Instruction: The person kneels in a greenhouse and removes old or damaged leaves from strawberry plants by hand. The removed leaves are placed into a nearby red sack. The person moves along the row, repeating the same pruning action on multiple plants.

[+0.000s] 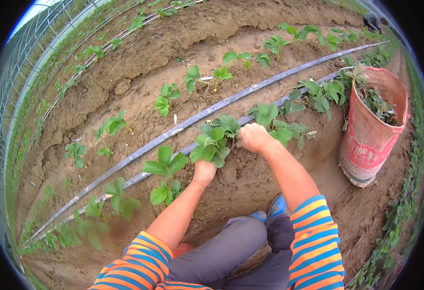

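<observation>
A strawberry plant (212, 142) with broad toothed leaves grows on the soil bed in front of me. My left hand (204, 171) reaches in at its near side, where leaves cover the fingers. On the plant's right side, my right hand (254, 137) is curled into a fist, its fingertips turned down at the stems. Whether either hand grips a stem or leaf is hidden. Just behind my right hand runs a grey drip hose (246, 119). More strawberry leaves (282, 132) lie right of that hand, and another plant (165, 165) stands left of my left hand.
A red-and-white woven sack (366, 145) bearing writing stands open at right, with pulled leaves (378, 105) inside. A second drip hose (212, 108) runs along the bed. My blue shoes (278, 206) are in the furrow. A person (373, 22) is far off. Metal greenhouse hoops (27, 69) curve at left.
</observation>
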The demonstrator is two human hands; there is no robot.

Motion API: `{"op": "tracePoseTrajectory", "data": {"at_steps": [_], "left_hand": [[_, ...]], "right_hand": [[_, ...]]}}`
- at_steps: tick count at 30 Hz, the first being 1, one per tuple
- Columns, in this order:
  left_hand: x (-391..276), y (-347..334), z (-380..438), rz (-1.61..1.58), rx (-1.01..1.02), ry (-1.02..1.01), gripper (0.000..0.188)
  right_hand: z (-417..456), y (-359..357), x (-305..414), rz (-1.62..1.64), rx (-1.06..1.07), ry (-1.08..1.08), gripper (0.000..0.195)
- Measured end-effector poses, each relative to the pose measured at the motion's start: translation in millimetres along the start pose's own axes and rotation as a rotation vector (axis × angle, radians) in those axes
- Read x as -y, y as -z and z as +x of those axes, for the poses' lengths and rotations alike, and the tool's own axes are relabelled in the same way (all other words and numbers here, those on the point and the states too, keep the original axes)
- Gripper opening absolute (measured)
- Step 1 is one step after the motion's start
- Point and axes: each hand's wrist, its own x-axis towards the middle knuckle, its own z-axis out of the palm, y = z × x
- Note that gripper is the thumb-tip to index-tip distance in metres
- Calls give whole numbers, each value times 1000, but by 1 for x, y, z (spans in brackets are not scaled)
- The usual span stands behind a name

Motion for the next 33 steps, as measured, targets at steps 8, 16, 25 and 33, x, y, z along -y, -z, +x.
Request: {"op": "tracePoseTrajectory", "data": {"at_steps": [8,16,25,33], "left_hand": [[14,2,-12,-102,-28,44,16],[-4,-10,-22,213,-100,-105,22],[8,-17,-22,91,-122,-182,15],[23,-16,-26,229,-107,-201,21]], "right_hand": [[-50,-4,3,631,142,-191,32],[8,-36,29,829,57,-382,32],[26,-25,45,457,47,-256,27],[17,-37,29,975,-29,-269,32]]}}
